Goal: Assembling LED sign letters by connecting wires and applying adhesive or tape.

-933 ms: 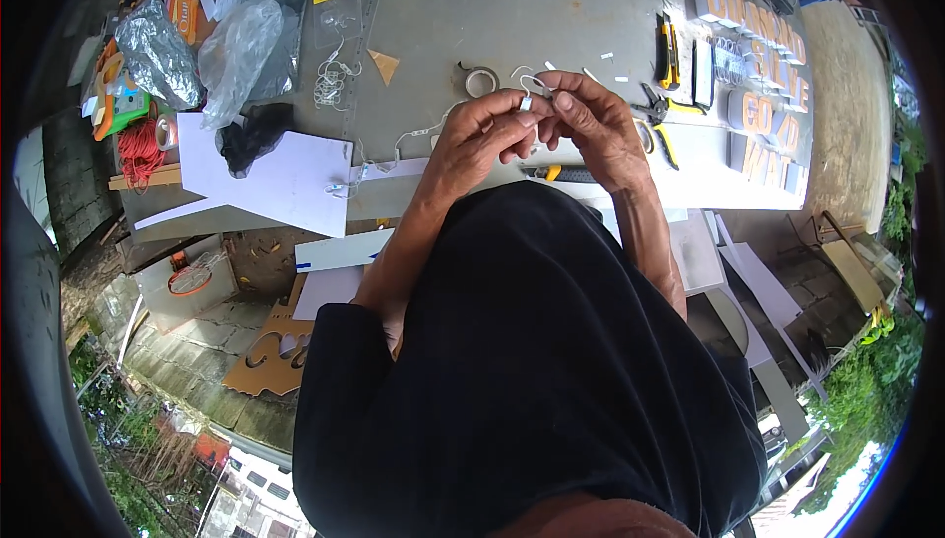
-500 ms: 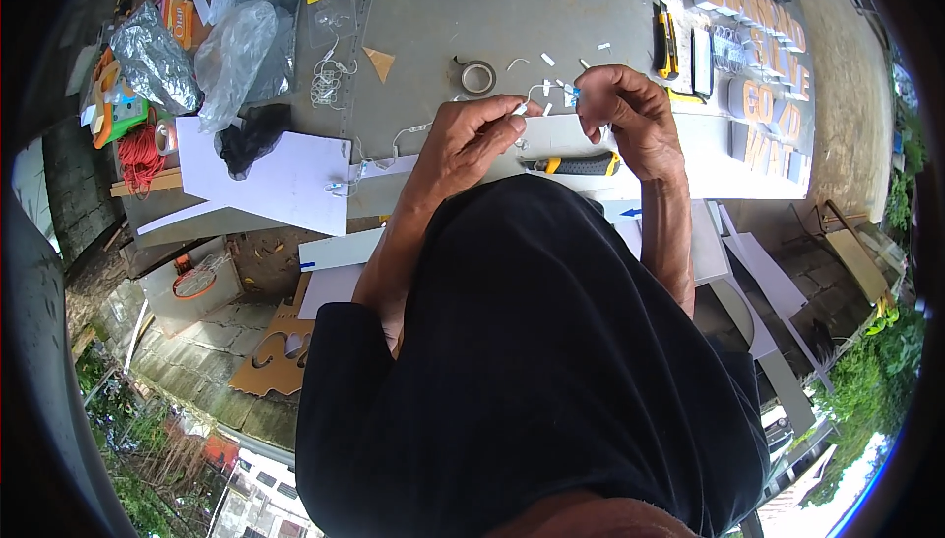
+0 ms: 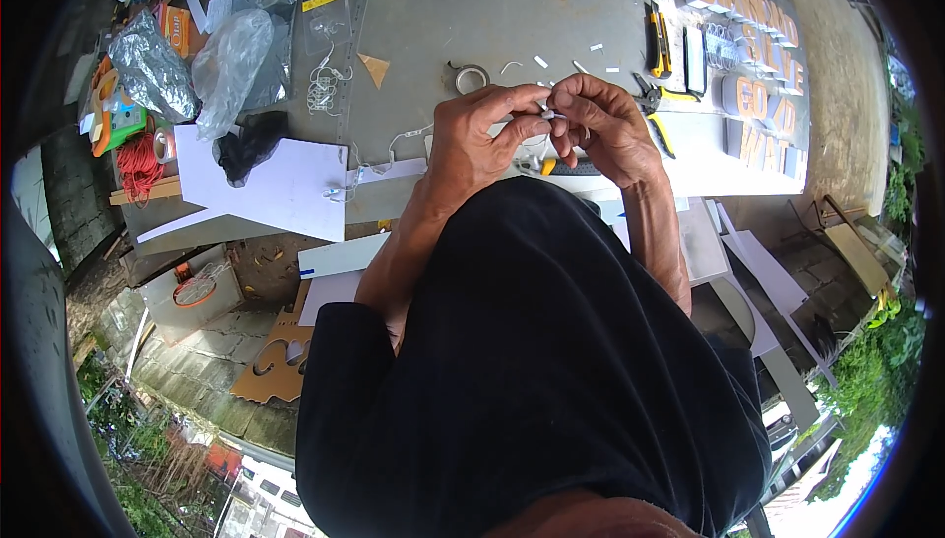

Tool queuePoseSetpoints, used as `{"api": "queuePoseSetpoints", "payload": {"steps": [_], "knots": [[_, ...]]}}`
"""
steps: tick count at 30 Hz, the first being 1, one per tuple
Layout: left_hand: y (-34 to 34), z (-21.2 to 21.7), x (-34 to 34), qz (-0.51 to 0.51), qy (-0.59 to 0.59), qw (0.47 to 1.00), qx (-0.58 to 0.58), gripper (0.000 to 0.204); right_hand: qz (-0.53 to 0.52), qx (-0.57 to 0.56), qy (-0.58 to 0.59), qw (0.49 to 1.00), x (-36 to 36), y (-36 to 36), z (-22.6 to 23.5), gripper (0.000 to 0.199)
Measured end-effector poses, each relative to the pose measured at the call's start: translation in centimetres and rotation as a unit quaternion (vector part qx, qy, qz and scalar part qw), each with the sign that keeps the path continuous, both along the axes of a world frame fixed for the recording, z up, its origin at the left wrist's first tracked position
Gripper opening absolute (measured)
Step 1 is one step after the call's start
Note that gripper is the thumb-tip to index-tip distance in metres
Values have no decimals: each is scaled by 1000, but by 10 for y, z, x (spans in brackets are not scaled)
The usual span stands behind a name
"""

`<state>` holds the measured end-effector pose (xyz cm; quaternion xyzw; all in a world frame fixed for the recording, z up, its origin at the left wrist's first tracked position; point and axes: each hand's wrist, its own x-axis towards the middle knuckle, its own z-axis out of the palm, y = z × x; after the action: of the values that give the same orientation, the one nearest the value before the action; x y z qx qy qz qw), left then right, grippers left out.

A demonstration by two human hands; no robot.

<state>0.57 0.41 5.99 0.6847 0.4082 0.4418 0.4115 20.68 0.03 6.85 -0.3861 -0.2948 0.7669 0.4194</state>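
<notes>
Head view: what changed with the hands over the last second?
The left hand and right hand parted briefly, then closed together again, both pinching a small white wire piece. The tape roll, pliers and white board lie where they were.

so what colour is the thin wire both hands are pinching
White; the wire shows best in the head view, between the left hand and right hand.

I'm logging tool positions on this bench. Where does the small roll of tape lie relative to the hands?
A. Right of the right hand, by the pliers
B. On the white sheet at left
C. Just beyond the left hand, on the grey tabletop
C: the tape roll lies on the grey tabletop just beyond the left hand; the pliers lie right of the right hand.
</notes>
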Motion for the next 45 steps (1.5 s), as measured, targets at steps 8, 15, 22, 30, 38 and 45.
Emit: {"api": "queuePoseSetpoints", "payload": {"steps": [8, 15, 22, 30, 38, 45], "knots": [[-1, -8, -12, -14, -132, 962, -237, 17, -48, 121, -151, 980, -8, -6, 11, 26], [-2, -3, -10, -17, -56, 988, -140, 14, -31, 104, -215, 971, -8, -4, 11, 34], [-3, 2, -3, -4, 12, 999, -52, 15, -35, 75, -178, 980, -5, -3, 4, 29], [1, 2, 0, 42, 1, 998, -43, 15, -43, 66, -187, 979, -5, -5, 3, 15], [10, -11, 0, 21, -70, 987, -140, 16, -28, 113, -311, 943, -18, -12, 4, 15], [7, -7, 0, 27, -39, 987, -156, 13, -14, 119, -317, 941, -19, -13, 5, 15]]}}
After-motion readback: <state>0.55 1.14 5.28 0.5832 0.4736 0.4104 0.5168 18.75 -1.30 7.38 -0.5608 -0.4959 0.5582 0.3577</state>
